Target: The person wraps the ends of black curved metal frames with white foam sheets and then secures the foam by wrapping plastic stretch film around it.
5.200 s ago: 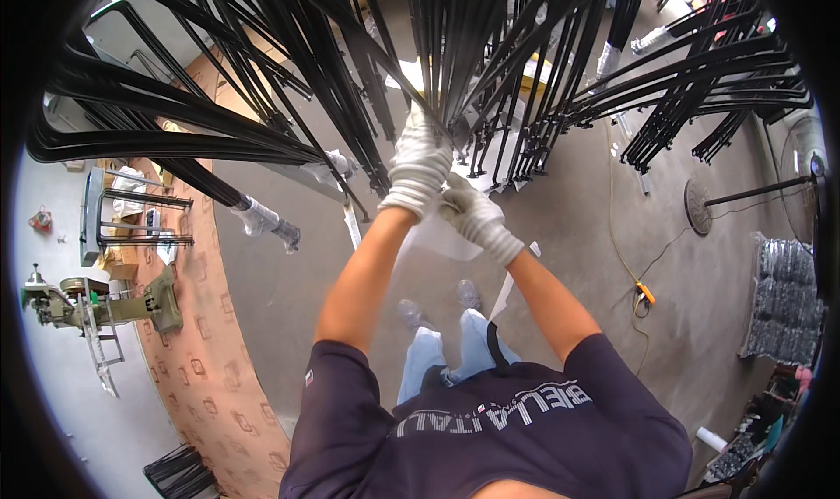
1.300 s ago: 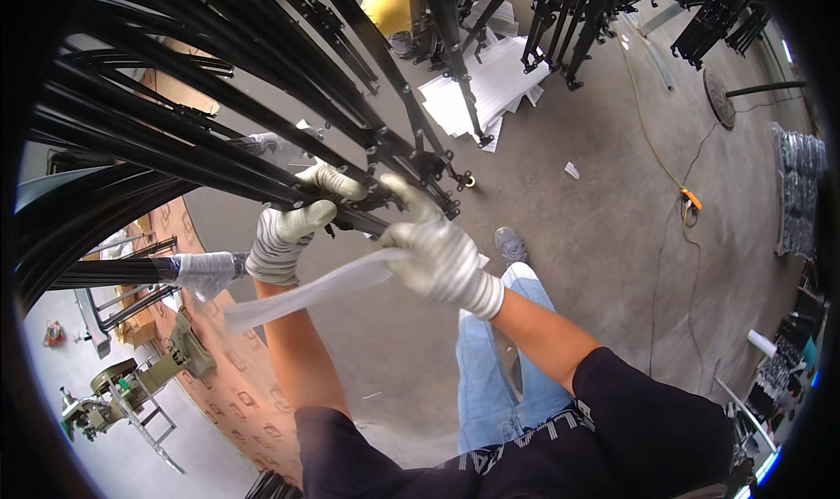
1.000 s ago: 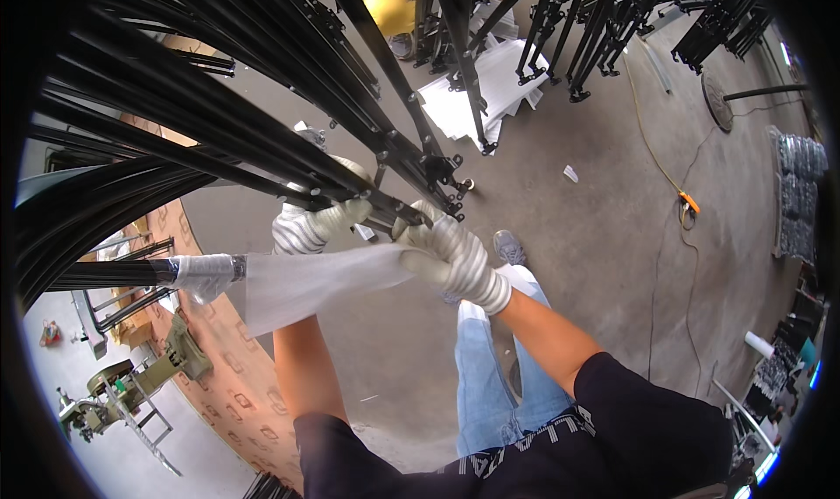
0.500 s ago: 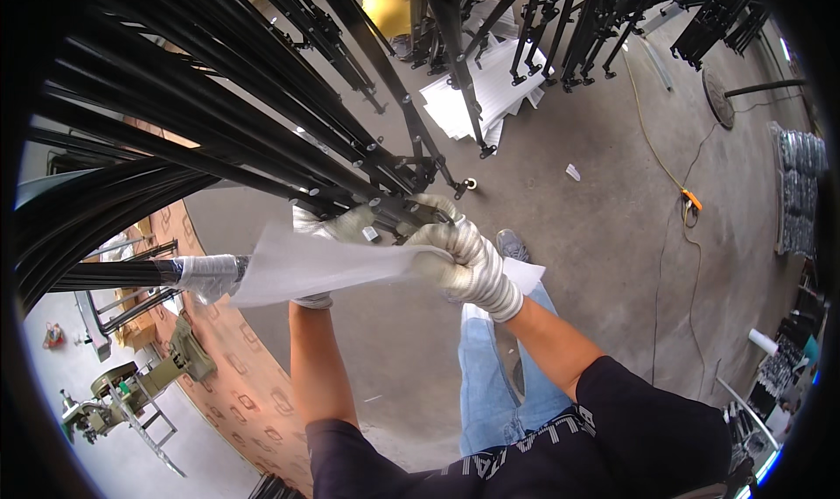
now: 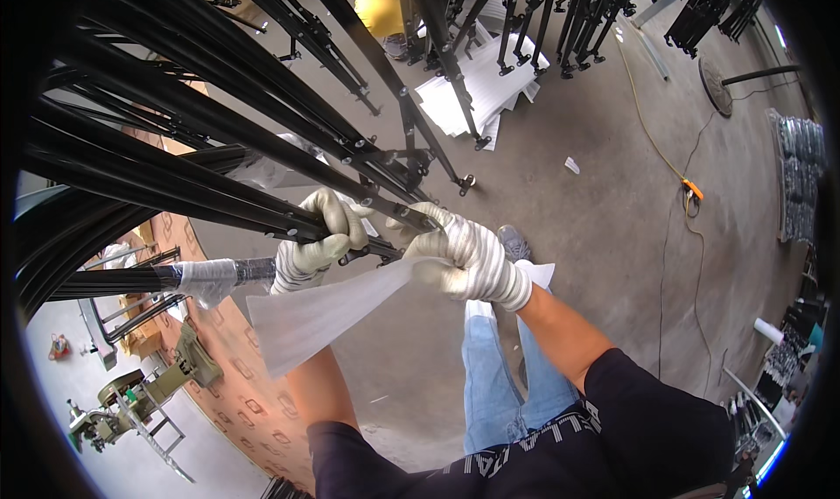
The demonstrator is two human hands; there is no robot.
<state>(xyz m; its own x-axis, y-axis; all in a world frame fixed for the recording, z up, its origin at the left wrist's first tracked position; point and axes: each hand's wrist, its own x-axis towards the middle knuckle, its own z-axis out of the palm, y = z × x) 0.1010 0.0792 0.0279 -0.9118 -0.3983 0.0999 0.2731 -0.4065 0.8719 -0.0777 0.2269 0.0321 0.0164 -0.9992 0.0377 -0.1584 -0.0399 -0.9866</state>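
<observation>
My left hand (image 5: pixel 320 243), in a whitish knit glove, is closed round the lower ends of a group of black metal tubes (image 5: pixel 206 193). My right hand (image 5: pixel 464 256), gloved the same way, pinches a thin white foam sheet (image 5: pixel 337 311) at the lower end of another black tube (image 5: pixel 332 168). Toward the left the sheet hangs free, below my left hand and in front of my left forearm. A small corner of white sheet shows behind my right wrist. Small brackets and rivets sit along the tubes. The right fingertips are partly hidden by the sheet and tube.
More black tube frames (image 5: pixel 525 26) stand across the far side. White sheets (image 5: pixel 490 83) lie piled on the floor near a person in yellow (image 5: pixel 378 4). At left are a plastic-wrapped tube bundle (image 5: pixel 206 280) and a green machine (image 5: pixel 179 359). An orange connector (image 5: pixel 692 189) and cords lie right.
My left hand has come out from behind the foam sheet and now shows gripping the left tubes. The sheet's free end has swung lower. The left tubes stand farther from the others.
</observation>
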